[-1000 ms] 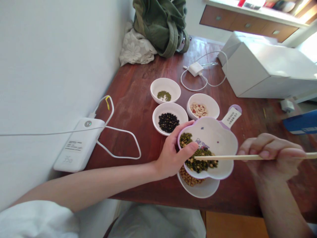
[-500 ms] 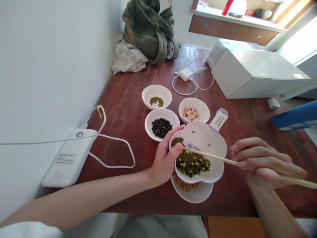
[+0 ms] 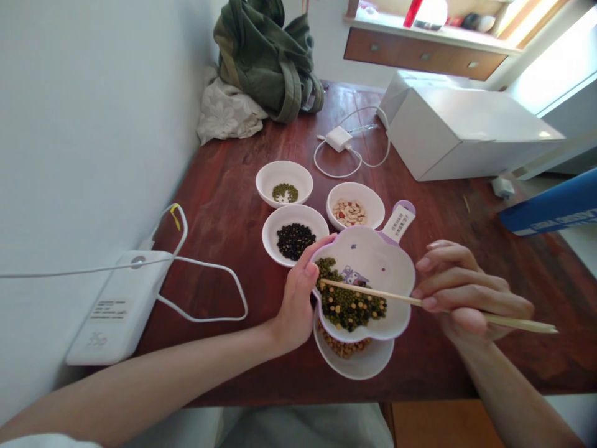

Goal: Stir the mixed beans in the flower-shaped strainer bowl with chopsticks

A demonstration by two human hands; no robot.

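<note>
My left hand (image 3: pixel 296 305) grips the left rim of a white, purple-edged, flower-shaped bowl (image 3: pixel 396 267), thumb on top. Mixed beans (image 3: pixel 357 308), mostly green with some black and yellow ones, lie in its left and lower part. Closed around wooden chopsticks (image 3: pixel 382 292), my right hand (image 3: pixel 471 295) is at the bowl's right side; their tips reach the green beans near my left thumb. The bowl is over a white bowl (image 3: pixel 373 367) of tan beans (image 3: pixel 342 345), partly hiding it. Behind are bowls of black beans (image 3: pixel 295 241), green beans (image 3: pixel 285 193) and pale, sliced-looking nuts (image 3: pixel 349 213).
A white power bank (image 3: pixel 121 305) with a looping cable lies left by the wall. Farther back are a charger (image 3: pixel 339 139), a green bag (image 3: pixel 265 62) and a patterned cloth (image 3: pixel 231 112). A large white box (image 3: pixel 466 124) and a blue box (image 3: pixel 555 202) stand right.
My right hand has moved left with the chopsticks, and their tips have shifted from by my thumb down onto the beans. The whole view has shifted slightly.
</note>
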